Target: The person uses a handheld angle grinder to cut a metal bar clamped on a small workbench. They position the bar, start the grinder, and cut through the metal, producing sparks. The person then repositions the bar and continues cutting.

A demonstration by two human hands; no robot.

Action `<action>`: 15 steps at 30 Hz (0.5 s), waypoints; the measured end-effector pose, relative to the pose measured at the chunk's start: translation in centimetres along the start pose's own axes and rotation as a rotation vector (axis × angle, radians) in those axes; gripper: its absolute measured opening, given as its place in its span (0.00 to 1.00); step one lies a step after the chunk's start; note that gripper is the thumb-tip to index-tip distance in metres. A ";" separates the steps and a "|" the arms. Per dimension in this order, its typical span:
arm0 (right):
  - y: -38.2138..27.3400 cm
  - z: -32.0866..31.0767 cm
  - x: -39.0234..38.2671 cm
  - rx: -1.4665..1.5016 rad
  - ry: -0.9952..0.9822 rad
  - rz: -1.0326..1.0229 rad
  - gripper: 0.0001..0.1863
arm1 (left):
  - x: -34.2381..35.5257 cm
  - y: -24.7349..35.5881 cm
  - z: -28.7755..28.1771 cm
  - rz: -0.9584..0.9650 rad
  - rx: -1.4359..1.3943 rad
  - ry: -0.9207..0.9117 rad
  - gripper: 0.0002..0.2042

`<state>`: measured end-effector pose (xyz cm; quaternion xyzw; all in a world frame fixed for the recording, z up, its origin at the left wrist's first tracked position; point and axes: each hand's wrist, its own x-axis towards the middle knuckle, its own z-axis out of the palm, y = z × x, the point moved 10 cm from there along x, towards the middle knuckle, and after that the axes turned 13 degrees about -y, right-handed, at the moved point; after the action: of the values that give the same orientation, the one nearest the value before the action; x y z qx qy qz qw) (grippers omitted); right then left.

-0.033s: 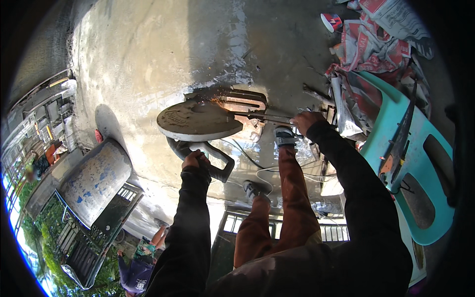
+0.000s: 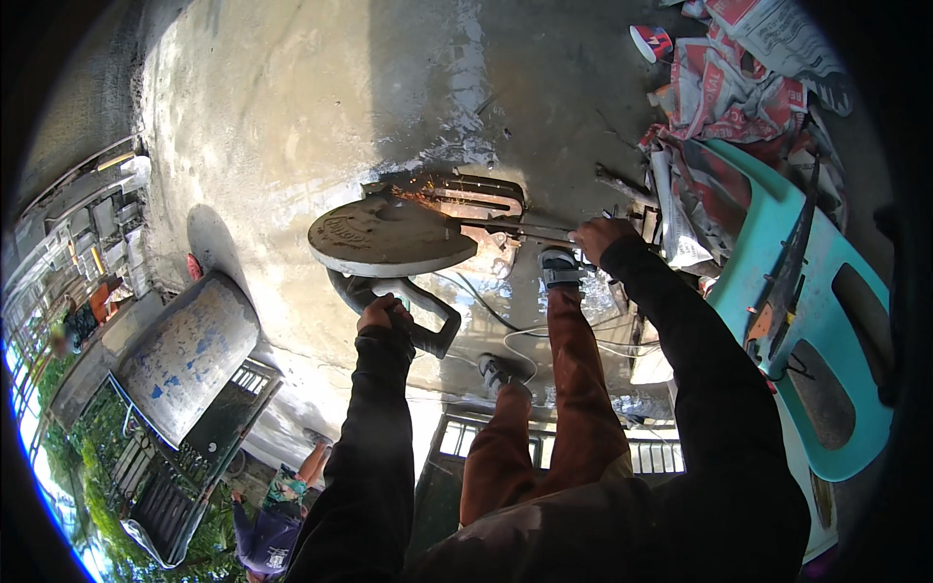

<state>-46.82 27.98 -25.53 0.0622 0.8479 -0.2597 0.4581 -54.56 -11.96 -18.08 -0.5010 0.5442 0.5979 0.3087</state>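
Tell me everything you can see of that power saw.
The power saw has a dull grey, metallic-looking guard, rounded and lettered, and a black looped handle, gripped by the left hand. Its slotted, rusty-brown base sits on the concrete-looking floor. Metal rods run from it toward the right hand. Orange sparks spray by the guard, so it appears to be running; the blade is hidden.

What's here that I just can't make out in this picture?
All in the head view:
Cutting disc: hidden by the cut-off saw's guard.
Metal rod: its far end, behind that guard.
Left hand: fingertips, hidden by its knuckles.
Bystander: cut off by the lower edge.
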 end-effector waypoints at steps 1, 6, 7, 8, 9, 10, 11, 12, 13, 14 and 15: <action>-0.3 0.3 0.4 -0.017 -0.007 -0.006 0.18 | 0.0 0.0 -0.1 0.005 -0.010 0.012 0.03; -0.7 -0.1 1.5 -0.027 0.051 -0.031 0.17 | 0.7 0.5 0.6 0.028 -0.008 -0.008 0.03; -0.6 -0.2 1.3 -0.027 0.049 -0.033 0.17 | 0.8 0.6 0.7 0.021 0.002 -0.014 0.03; -0.4 -0.4 1.0 -0.028 0.050 -0.035 0.17 | 0.8 0.6 0.7 0.022 0.015 -0.010 0.03; 0.0 -0.6 0.6 -0.022 0.053 -0.030 0.17 | 0.8 0.5 0.7 0.015 0.009 -0.013 0.03; 0.3 -0.5 0.2 -0.046 0.035 -0.018 0.17 | 0.7 0.5 0.6 0.012 0.007 -0.004 0.04; 0.7 -0.5 -0.2 -0.062 0.019 -0.001 0.17 | 0.7 0.5 0.6 0.016 0.003 0.007 0.04; 1.0 -0.5 -0.5 -0.070 0.007 0.015 0.17 | 0.7 0.5 0.6 0.015 0.000 0.008 0.04; 1.0 -0.6 -0.9 -0.081 0.015 0.000 0.17 | 0.7 0.5 0.6 0.019 -0.002 0.012 0.04; 0.9 -0.7 -1.2 -0.085 0.025 -0.016 0.17 | 0.7 0.5 0.5 0.026 0.002 0.025 0.04; 0.9 -0.9 -1.3 -0.086 0.036 -0.034 0.17 | 0.7 0.4 0.6 0.017 -0.010 0.015 0.04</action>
<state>-46.40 29.33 -24.41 0.0326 0.8672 -0.2297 0.4407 -55.29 -11.62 -18.69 -0.5024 0.5478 0.5996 0.2967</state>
